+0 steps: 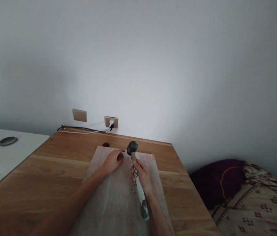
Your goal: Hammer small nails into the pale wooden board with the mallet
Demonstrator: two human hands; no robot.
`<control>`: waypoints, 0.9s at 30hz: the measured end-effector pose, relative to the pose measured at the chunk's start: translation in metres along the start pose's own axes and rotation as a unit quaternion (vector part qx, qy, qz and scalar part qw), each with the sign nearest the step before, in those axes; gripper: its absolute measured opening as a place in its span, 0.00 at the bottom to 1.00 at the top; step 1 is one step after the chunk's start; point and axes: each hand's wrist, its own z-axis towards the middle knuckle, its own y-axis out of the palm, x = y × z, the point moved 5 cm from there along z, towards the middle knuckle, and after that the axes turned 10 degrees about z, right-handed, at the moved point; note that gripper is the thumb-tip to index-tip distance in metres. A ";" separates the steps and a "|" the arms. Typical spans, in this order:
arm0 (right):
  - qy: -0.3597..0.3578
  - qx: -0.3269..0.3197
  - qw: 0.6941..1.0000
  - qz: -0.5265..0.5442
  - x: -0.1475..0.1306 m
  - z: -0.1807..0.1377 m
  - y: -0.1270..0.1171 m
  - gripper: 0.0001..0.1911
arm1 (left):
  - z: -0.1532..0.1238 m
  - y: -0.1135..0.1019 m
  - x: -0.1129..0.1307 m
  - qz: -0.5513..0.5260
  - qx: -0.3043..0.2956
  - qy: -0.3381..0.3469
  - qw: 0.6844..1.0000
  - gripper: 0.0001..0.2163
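My right hand (141, 175) is wrapped round the handle of a mallet (140, 196). Its dark, rounded head (132, 147) points away from me, over the far part of a wooden board (109, 203). The handle's worn white and dark lower part slants back towards me. To the left of the mallet head, my left hand (114, 161) rests on the board with its fingers curled. Whatever those fingers pinch, if anything, is too small to make out. Small thin bits, perhaps nails (132, 190), lie on the board near my right hand.
Under the board is a brown wooden table (62, 170) with a round hole (106, 144) near its back edge. Cables (84, 131) run along the wall to a socket (111, 122). A white surface (13, 157) adjoins at left; patterned fabric (256, 206) lies at right.
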 end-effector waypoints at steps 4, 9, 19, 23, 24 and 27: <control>0.001 -0.012 1.000 -0.001 0.009 -0.002 0.007 0.31 | 0.000 -0.002 -0.003 -0.008 0.006 -0.019 1.000 0.20; 0.007 -0.018 1.000 0.007 0.013 -0.007 0.006 0.34 | 0.000 -0.004 0.001 -0.036 -0.009 -0.022 0.999 0.19; 0.025 -0.043 0.998 -0.029 0.019 -0.010 0.012 0.32 | 0.000 -0.005 -0.001 0.001 0.019 -0.017 1.000 0.20; 0.027 -0.033 0.998 -0.037 0.022 -0.009 0.010 0.32 | 0.000 -0.004 0.000 -0.026 0.002 -0.023 0.999 0.20; 0.026 -0.031 0.998 -0.040 0.023 -0.009 0.009 0.32 | 0.000 -0.005 0.001 -0.031 -0.004 -0.025 0.999 0.20; 0.019 -0.033 0.998 -0.043 0.023 -0.009 0.009 0.31 | -0.001 -0.007 0.004 -0.038 -0.005 -0.029 0.999 0.22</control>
